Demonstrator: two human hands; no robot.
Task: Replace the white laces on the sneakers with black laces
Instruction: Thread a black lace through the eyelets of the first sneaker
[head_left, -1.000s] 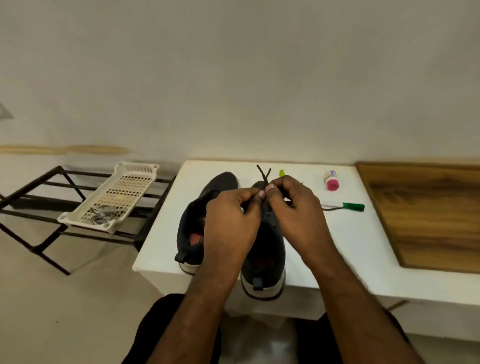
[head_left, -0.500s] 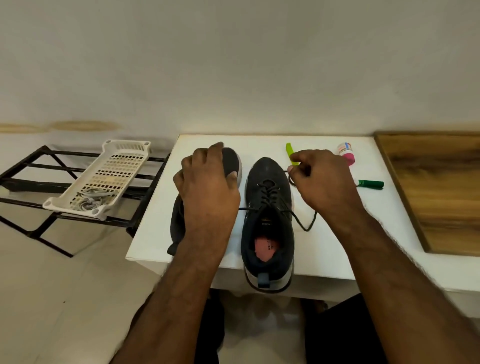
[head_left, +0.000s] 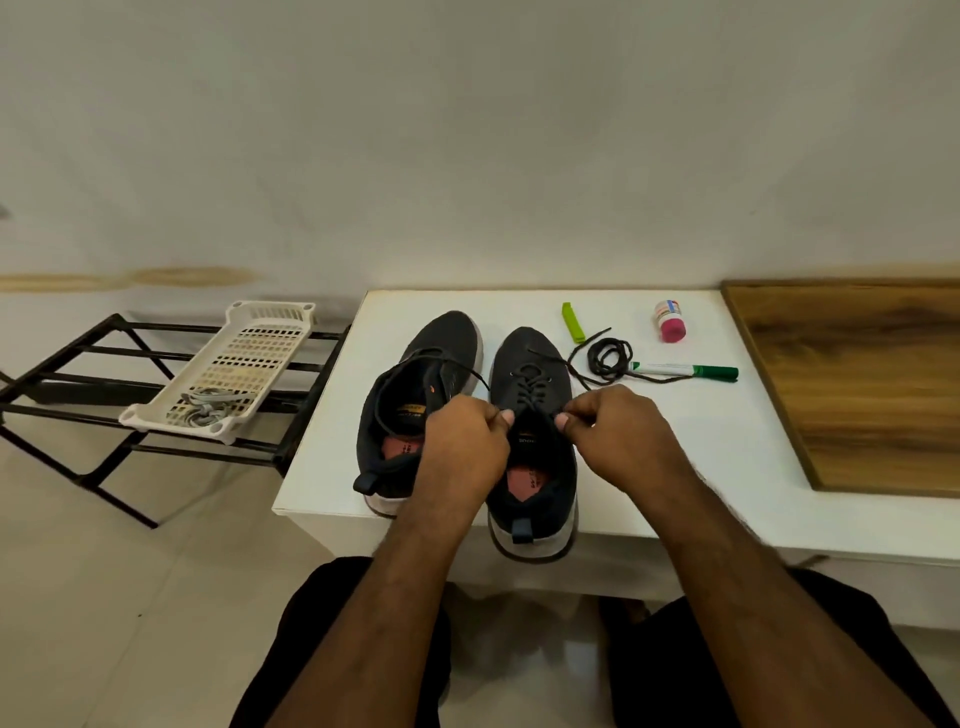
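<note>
**Both hands pinch at the laced sneaker's collar**

The left hand (head_left: 462, 447) and the right hand (head_left: 618, 436) sit apart, one at each side of the right-hand sneaker (head_left: 532, 441), fingers curled and thumbs pressed to fingertips at the top of its lacing. Each seems to pinch a strand of the black lace (head_left: 530, 387) that criss-crosses this shoe's eyelets, though the strands between the fingers are too thin to make out. The shoe stands upright on the white tabletop (head_left: 675, 467), heel overhanging the near edge.

Just beside it on the left stands the second sneaker (head_left: 415, 395), angled slightly outward, with a loose black lace draped over its open throat.

Beyond the right hand lies a coiled spare black lace (head_left: 608, 358), touching a green-capped marker (head_left: 685, 371). Farther back lie a lime-green clip (head_left: 573, 322) and a small bottle with a pink cap (head_left: 670, 322). A wooden board (head_left: 857, 384) covers the tabletop's right part.

To the left, off the tabletop, a white perforated tray (head_left: 260, 353) rests on a black metal rack (head_left: 78, 384) and holds the pale laces (head_left: 208, 410) in its near end.
</note>
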